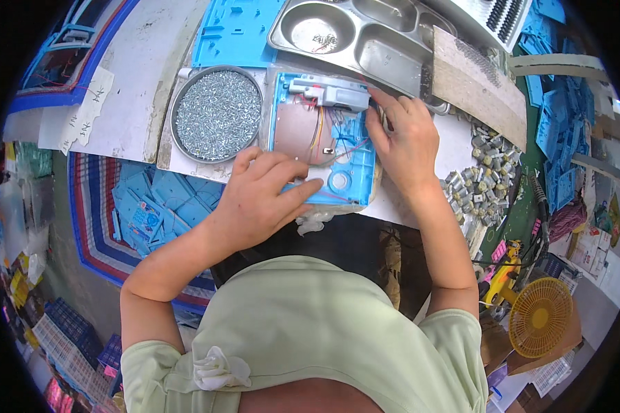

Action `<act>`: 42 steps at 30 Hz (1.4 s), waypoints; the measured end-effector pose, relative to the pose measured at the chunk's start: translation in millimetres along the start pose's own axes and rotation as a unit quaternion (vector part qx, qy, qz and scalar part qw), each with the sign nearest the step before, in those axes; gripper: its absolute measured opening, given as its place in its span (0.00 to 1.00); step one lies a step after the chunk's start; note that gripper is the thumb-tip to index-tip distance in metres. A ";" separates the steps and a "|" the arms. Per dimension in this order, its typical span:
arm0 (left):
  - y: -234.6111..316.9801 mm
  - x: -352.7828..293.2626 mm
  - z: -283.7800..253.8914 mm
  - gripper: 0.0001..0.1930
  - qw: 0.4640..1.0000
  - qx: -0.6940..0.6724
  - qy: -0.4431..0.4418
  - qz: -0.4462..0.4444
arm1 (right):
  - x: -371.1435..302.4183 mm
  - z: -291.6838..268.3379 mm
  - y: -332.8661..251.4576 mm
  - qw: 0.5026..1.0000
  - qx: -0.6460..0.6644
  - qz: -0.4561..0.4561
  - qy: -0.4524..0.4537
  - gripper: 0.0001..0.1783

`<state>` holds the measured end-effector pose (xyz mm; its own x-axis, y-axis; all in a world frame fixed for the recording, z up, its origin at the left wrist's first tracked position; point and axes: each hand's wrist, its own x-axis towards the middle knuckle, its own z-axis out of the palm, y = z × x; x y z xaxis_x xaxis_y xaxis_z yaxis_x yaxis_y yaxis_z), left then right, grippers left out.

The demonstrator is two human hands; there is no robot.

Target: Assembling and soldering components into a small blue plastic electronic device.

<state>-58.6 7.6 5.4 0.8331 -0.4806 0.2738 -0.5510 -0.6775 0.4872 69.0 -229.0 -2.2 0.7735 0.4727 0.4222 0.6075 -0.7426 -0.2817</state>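
Observation:
An open light-blue plastic housing (365,180) lies in front of me at the table's near edge. Inside it are a brown board (293,131), a grey plastic block (341,95) along the far side, and thin coloured wires (319,127). My left hand (265,193) grips the housing's near left corner, thumb over the near wall and the other fingers bent along the left side. At the far right edge, my right hand (408,134) has thumb and fingers closed together beside the grey block. What lies between those fingers is mostly hidden.
A round dish of small screws (217,113) stands left of the housing. Behind are a metal compartment tray (372,51) and a blue panel (234,31). Small metal motors (482,179) are heaped on the right, near a yellow fan (541,316). Blue parts (151,206) fill a striped bag lower left.

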 end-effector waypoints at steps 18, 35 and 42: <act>-0.5 1.3 3.3 0.20 1.000 -0.012 0.009 -0.027 | 24.8 -20.7 -36.2 0.977 -0.093 -0.101 -0.166 0.05; -4.6 -6.8 11.8 0.23 0.998 -0.039 0.036 -0.032 | 25.2 -3.3 -14.1 0.977 0.017 -0.193 -0.085 0.09; -5.1 -8.7 13.7 0.22 0.997 -0.049 0.045 -0.036 | 40.2 -19.8 -19.5 0.946 -0.014 -0.263 -0.187 0.11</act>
<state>-63.7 7.7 -10.8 0.8736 -0.3777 0.3068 -0.4861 -0.6489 0.5854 84.6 -205.0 37.3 0.3773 0.9120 0.1610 0.9258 -0.3666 -0.0926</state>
